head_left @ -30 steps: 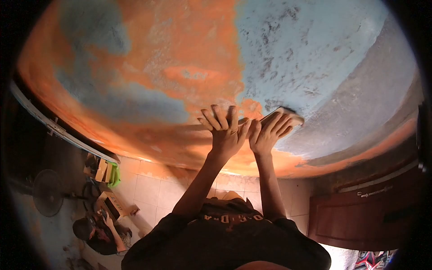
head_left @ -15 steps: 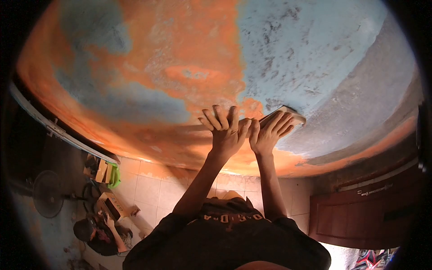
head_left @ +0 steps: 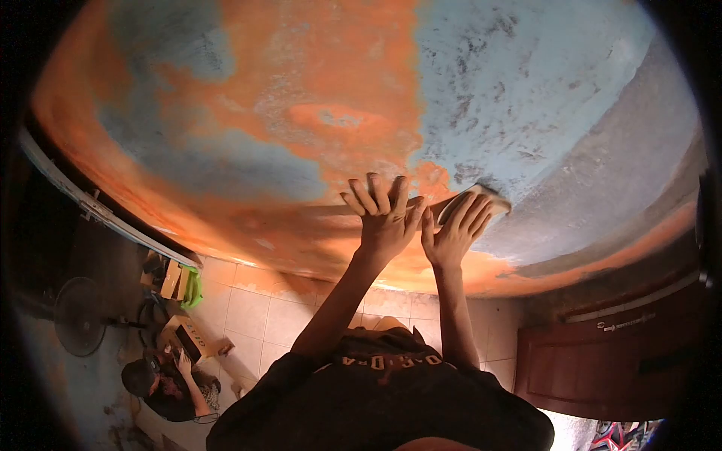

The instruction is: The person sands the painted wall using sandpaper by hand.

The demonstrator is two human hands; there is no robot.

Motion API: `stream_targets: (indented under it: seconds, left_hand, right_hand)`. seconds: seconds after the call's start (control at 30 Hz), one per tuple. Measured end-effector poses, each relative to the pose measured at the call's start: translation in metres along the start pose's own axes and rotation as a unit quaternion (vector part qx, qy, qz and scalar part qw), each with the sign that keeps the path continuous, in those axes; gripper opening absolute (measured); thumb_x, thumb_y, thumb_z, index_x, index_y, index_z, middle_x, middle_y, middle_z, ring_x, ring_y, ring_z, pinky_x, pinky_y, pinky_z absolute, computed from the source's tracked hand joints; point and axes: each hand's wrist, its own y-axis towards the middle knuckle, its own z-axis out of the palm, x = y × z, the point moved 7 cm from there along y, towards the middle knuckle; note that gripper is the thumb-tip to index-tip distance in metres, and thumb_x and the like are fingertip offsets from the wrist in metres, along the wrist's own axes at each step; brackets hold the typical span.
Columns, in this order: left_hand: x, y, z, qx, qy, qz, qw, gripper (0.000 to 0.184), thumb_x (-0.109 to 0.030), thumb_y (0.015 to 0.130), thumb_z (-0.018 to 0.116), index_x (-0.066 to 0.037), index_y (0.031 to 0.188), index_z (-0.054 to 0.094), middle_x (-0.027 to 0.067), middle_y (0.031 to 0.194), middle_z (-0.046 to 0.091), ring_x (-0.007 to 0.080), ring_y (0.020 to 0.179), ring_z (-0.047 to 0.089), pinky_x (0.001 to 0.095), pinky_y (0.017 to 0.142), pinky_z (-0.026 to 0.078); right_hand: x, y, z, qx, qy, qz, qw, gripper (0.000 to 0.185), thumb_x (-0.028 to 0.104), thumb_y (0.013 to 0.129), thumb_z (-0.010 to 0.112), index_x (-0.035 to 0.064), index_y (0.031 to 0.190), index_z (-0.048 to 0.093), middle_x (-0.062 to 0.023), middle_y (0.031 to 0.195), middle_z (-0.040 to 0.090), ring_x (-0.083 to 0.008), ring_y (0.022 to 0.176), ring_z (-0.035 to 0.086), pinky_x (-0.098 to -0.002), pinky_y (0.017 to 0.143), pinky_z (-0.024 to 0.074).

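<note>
My left hand [head_left: 385,222] lies against the orange part of a painted wall [head_left: 316,83], its fingers spread and holding nothing. Beside it, my right hand [head_left: 454,233] presses a tan folded sheet [head_left: 492,198], which looks like sandpaper, flat on the wall where orange meets light blue. My right fingers lie over the sheet and cover much of it. The two thumbs are close together. Dark scuffs mark the light blue paint above the right hand.
A person in a dark cap [head_left: 154,383] sits at lower left near a cardboard box [head_left: 184,338]. A standing fan [head_left: 81,316] is at the far left. A green bag [head_left: 193,288] hangs by more boxes. At lower right is a dark red door [head_left: 587,364]. Pale tiles [head_left: 248,312] cover the floor.
The view has shifted slightly, so the wall appears further right. My right hand and the sheet have slid a little downward. The left hand keeps its spread pose.
</note>
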Motion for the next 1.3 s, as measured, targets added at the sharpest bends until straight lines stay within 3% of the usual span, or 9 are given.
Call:
stream_targets:
  seconds: [0.17,0.3,0.37,0.4,0.5,0.7,0.77,1.03,1.3]
  left_hand:
    - [0.000,0.002,-0.002,0.023,-0.007,-0.009,1.000,0.049,-0.048,0.095,0.053,-0.012,0.127,0.048,0.0290,0.130,0.031,0.0579,0.123,0.020,0.0754,0.098,0.007]
    - [0.001,-0.007,0.004,-0.035,0.048,0.026,0.998,0.049,-0.049,0.095,0.052,-0.012,0.127,0.048,0.0287,0.129,0.032,0.0563,0.121,0.024,0.0737,0.097,0.011]
    - [0.004,-0.011,0.017,0.032,0.039,0.040,0.998,0.064,-0.051,0.099,0.045,-0.002,0.139,0.038,0.0379,0.151,-0.016,0.0665,0.133,-0.017,0.0783,0.099,-0.006]
    - [0.003,-0.010,0.016,0.031,0.040,0.039,0.998,0.064,-0.051,0.099,0.045,-0.002,0.139,0.038,0.0379,0.151,-0.016,0.0665,0.133,-0.017,0.0783,0.099,-0.006]
    - [0.001,-0.003,0.008,0.055,0.014,0.010,0.998,0.063,-0.051,0.099,0.047,-0.002,0.137,0.040,0.0404,0.149,-0.005,0.0676,0.133,-0.010,0.0785,0.099,-0.005]
    - [-0.001,0.001,0.006,0.104,-0.009,-0.011,0.994,0.060,-0.051,0.097,0.049,-0.001,0.130,0.042,0.0414,0.135,0.017,0.0687,0.127,0.004,0.0809,0.096,0.001]
    - [-0.004,0.006,-0.010,0.005,0.034,0.002,0.999,0.046,-0.050,0.095,0.052,-0.012,0.121,0.052,0.0269,0.122,0.037,0.0547,0.113,0.033,0.0736,0.089,0.019]
    - [-0.003,0.006,-0.010,0.015,0.013,-0.004,1.000,0.047,-0.049,0.093,0.054,-0.012,0.123,0.052,0.0276,0.125,0.036,0.0561,0.116,0.030,0.0755,0.093,0.016]
    - [0.001,-0.004,0.002,0.005,0.036,0.030,0.999,0.046,-0.046,0.093,0.057,-0.013,0.124,0.052,0.0284,0.129,0.033,0.0574,0.119,0.027,0.0764,0.096,0.014]
  right_hand:
    - [-0.026,0.012,-0.014,0.000,-0.007,-0.005,1.000,0.073,0.040,0.095,0.043,-0.0011,0.152,0.027,-0.0269,0.158,0.018,-0.0481,0.146,0.014,-0.0581,0.113,0.0121]
    - [-0.044,0.049,-0.037,-0.061,-0.028,-0.001,0.998,0.074,0.033,0.088,0.049,-0.0011,0.150,0.030,-0.0283,0.156,0.023,-0.0500,0.144,0.017,-0.0591,0.111,0.0153]
    - [-0.043,0.044,-0.034,-0.075,-0.039,-0.003,0.996,0.073,0.029,0.087,0.049,-0.0024,0.150,0.029,-0.0296,0.156,0.022,-0.0503,0.144,0.015,-0.0594,0.111,0.0141]
    - [-0.043,0.028,-0.019,-0.036,-0.031,0.019,0.999,0.074,0.025,0.086,0.050,-0.0042,0.150,0.028,-0.0314,0.156,0.020,-0.0509,0.144,0.014,-0.0597,0.111,0.0128]
    - [-0.018,-0.009,0.004,0.037,-0.010,0.017,0.999,0.077,0.017,0.085,0.054,-0.0105,0.149,0.021,-0.0382,0.154,0.014,-0.0536,0.145,0.005,-0.0646,0.113,0.0032]
    - [-0.013,0.070,-0.046,-0.012,0.048,0.029,0.998,0.067,0.013,0.094,0.042,-0.0075,0.152,0.016,-0.0338,0.157,0.008,-0.0492,0.147,0.002,-0.0582,0.117,0.0018]
    - [-0.013,0.085,-0.054,-0.031,0.053,0.049,0.997,0.064,0.013,0.096,0.040,-0.0061,0.153,0.016,-0.0324,0.158,0.008,-0.0484,0.147,0.003,-0.0573,0.117,0.0035]
    - [0.009,-0.009,0.000,0.083,0.055,0.030,0.995,0.071,0.019,0.094,0.051,-0.0109,0.150,0.018,-0.0396,0.153,0.010,-0.0562,0.143,0.007,-0.0613,0.115,0.0097]
    - [0.004,0.063,-0.043,0.009,0.067,0.037,0.997,0.070,0.017,0.093,0.050,-0.0097,0.150,0.018,-0.0381,0.154,0.013,-0.0526,0.145,0.009,-0.0597,0.116,0.0079]
